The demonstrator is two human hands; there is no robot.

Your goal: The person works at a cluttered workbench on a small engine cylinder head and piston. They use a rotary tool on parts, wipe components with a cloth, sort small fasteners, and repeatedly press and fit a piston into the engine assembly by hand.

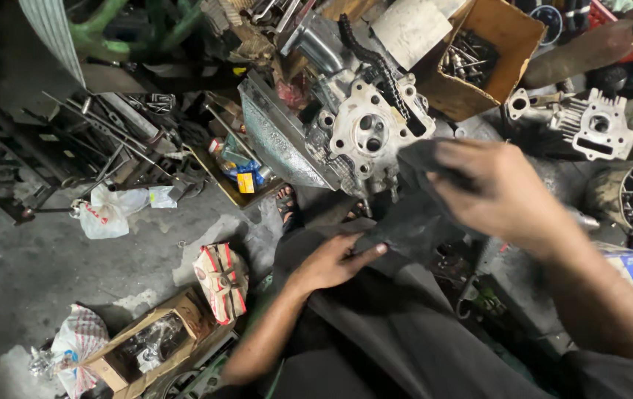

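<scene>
Both hands grasp a dark rag stretched just below the cylinder head: the left hand pins its lower corner, the right hand clenches its top.

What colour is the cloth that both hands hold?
The cloth is dark grey, almost black, between left hand and right hand; head view.
</scene>
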